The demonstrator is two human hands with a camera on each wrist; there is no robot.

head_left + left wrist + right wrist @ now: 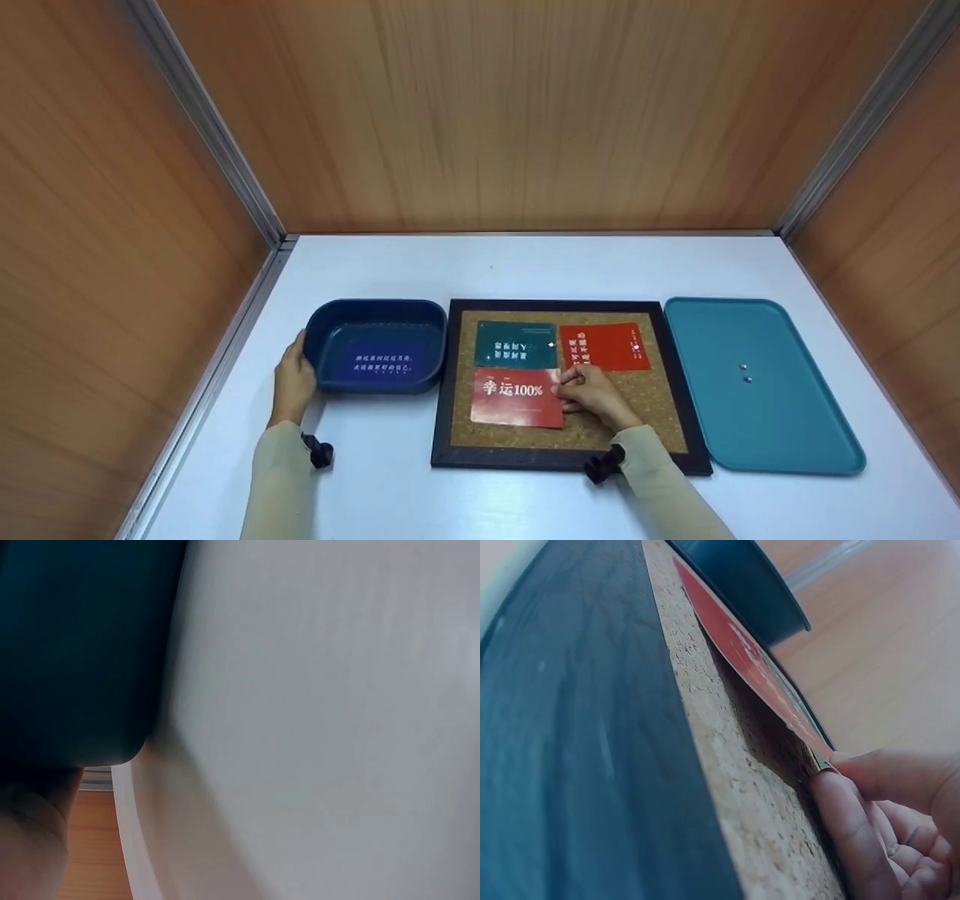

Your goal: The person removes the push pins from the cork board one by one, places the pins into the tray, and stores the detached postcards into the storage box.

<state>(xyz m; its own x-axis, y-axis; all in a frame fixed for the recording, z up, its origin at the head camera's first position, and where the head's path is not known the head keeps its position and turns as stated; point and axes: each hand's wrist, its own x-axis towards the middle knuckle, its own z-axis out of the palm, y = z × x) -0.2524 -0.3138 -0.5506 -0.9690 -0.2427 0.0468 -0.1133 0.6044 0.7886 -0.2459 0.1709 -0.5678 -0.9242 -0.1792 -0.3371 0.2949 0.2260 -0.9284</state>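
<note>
The person's right hand [596, 394] pinches the pinkish-red card [514, 409] by its right edge, between thumb and fingers. The left hand [292, 382] lies against the left end of the dark blue basin [379, 388], its fingers extended along the wall rather than curled.

The pinkish-red card, with white characters and "100%", is over the lower left part of the cork board [652, 412]. The right wrist view shows its near edge raised off the cork, with a shadow beneath. Just above it lies a green card [517, 345]; whether the two touch cannot be told. To the right of the green card is a brighter red card [604, 347]. Each of these upper cards shows a small shiny spot near its right edge.

A dark frame [510, 459] borders the cork. Left of it, the basin holds a blue-purple card [379, 363] with white writing. Right of it, a teal tray [780, 420] carries two tiny shiny pieces [743, 367]. Everything rests on a white counter [375, 480], with wood-grain walls [525, 112] around it.
</note>
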